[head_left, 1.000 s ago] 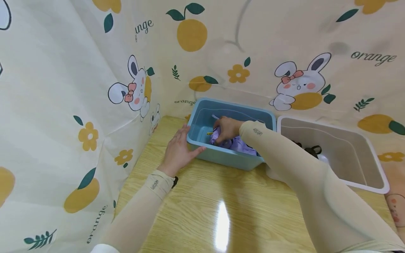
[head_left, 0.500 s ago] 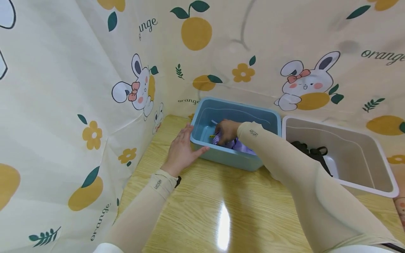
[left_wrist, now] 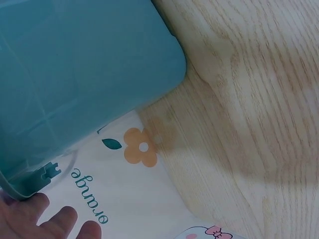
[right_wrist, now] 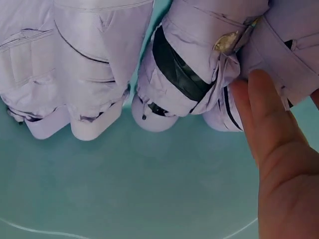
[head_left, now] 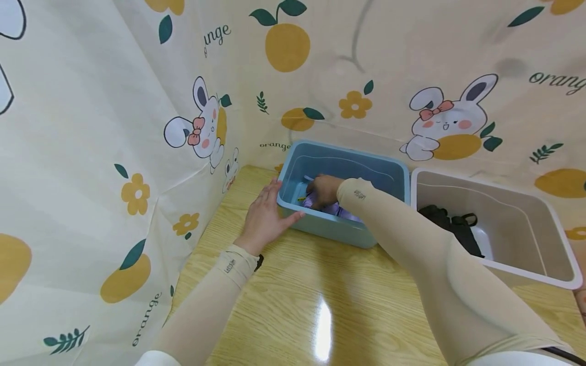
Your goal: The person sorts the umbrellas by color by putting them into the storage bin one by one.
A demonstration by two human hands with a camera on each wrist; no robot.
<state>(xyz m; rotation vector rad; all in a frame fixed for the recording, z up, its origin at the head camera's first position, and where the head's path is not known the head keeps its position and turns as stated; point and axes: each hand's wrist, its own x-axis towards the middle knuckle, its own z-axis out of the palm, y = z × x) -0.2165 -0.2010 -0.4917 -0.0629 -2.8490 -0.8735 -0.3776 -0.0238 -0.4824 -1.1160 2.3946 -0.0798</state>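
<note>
A blue bin [head_left: 334, 230] stands on the table, with several folded lilac umbrellas [right_wrist: 184, 64] lying side by side in it. My right hand [head_left: 324, 190] reaches into the bin and grips the umbrella [right_wrist: 286, 55] at its left end; in the right wrist view the digits lie along either side of that one, partly out of frame. My left hand [head_left: 265, 218] rests against the bin's front left corner, fingers extended along the outside and the thumb on the front wall. In the left wrist view, its fingertips [left_wrist: 60, 221] lie below the rim.
A beige bin [head_left: 517, 213] adjoins the blue one on the right, with dark folded items [head_left: 458, 226] with straps inside. A yellow bit [head_left: 301, 198] shows beside the right hand. Patterned cloth [head_left: 357, 61] walls the back and left of the wooden table [head_left: 274, 305].
The view has shifted slightly, uncovering more of the dark items in the beige bin. My right hand has moved a little left and lower among the umbrellas. My left hand stays on the corner.
</note>
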